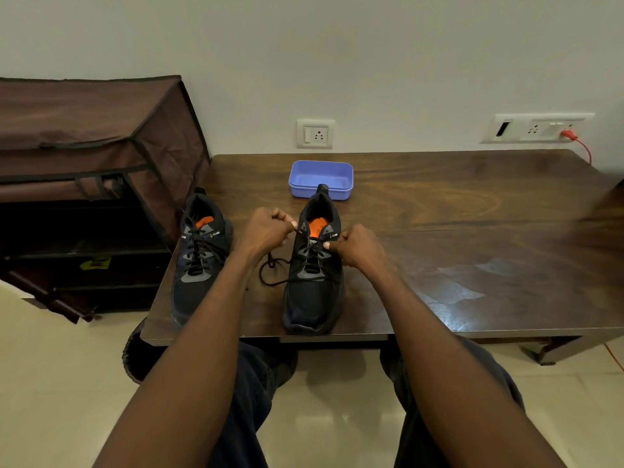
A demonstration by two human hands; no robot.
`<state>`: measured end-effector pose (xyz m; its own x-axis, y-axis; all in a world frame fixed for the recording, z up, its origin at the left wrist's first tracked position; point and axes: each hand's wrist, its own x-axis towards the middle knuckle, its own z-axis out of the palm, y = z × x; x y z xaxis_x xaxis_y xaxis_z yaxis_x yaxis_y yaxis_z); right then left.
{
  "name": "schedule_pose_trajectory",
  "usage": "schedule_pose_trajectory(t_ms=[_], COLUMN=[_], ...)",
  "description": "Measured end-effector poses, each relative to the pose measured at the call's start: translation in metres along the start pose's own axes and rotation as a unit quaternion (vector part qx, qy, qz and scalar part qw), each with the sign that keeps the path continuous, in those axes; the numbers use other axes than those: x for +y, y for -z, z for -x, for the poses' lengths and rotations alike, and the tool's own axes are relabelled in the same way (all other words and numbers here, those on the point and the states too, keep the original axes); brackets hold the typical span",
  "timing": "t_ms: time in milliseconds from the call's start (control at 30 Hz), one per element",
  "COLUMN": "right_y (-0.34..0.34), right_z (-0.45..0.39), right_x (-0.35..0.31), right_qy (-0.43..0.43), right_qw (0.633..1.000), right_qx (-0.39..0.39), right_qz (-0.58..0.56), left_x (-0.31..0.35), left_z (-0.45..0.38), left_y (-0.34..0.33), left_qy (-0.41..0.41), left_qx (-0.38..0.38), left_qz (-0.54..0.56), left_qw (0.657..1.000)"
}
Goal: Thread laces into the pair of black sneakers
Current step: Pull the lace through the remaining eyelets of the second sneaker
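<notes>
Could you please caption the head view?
Both hands thread a black lace into the right sneaker.

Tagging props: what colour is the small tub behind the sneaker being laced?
Blue-violet plastic tub, plain, no pattern; the head view, the only one, shows it clearly.

1. The left sneaker (199, 251) carries a small tag on its tongue with a yellow-green mark and white letters that seem to read "CLYMB"; the print is too small to be sure.
2. The right sneaker (314, 265) shows the same kind of tag beside its orange insole, only partly legible.
3. A yellow label (96, 263) inside the fabric rack (84, 163) bears dark marks that cannot be read.
</notes>
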<state>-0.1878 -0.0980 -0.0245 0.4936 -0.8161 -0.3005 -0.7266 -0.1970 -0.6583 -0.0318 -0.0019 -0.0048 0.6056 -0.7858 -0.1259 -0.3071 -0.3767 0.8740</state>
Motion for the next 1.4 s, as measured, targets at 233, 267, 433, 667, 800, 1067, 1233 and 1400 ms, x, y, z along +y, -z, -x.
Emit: schedule_pose_trajectory(t_ms=[233,267,433,667,800,1067,1233,1400], right_y=[0.001,-0.002,-0.011,-0.015,-0.013,-0.008,-0.005,-0.005], right_z=[0.0,0.001,0.006,0.0,0.001,0.006,0.014,0.034], right_x=[-0.003,-0.004,-0.007,-0.009,-0.009,-0.01,-0.012,-0.021], right_qy=[0.153,0.171,0.205,0.04,0.001,0.011,0.074,0.134], right_qw=[0.986,0.983,0.975,0.987,0.974,0.972,0.991,0.975], right_qx=[0.06,0.057,0.055,0.102,0.099,0.072,0.108,-0.102], right_qz=[-0.005,0.013,0.063,-0.119,-0.205,-0.225,-0.023,0.146], left_x=[0.005,0.004,-0.003,0.001,0.0,-0.002,-0.009,-0.01], left_z=[0.004,0.004,-0.004,-0.001,-0.003,-0.005,-0.009,-0.007], left_y=[-0.007,-0.007,-0.002,-0.004,-0.018,-0.014,-0.01,-0.01], left_qy=[-0.055,-0.029,0.094,-0.016,-0.025,0.019,0.049,0.107], left_qx=[0.029,0.011,-0.079,-0.071,-0.179,-0.151,-0.165,-0.172], left_qz=[-0.085,-0.09,-0.043,-0.026,-0.092,-0.103,-0.091,-0.08], left_qw=[0.994,0.995,0.991,0.997,0.979,0.983,0.981,0.976])
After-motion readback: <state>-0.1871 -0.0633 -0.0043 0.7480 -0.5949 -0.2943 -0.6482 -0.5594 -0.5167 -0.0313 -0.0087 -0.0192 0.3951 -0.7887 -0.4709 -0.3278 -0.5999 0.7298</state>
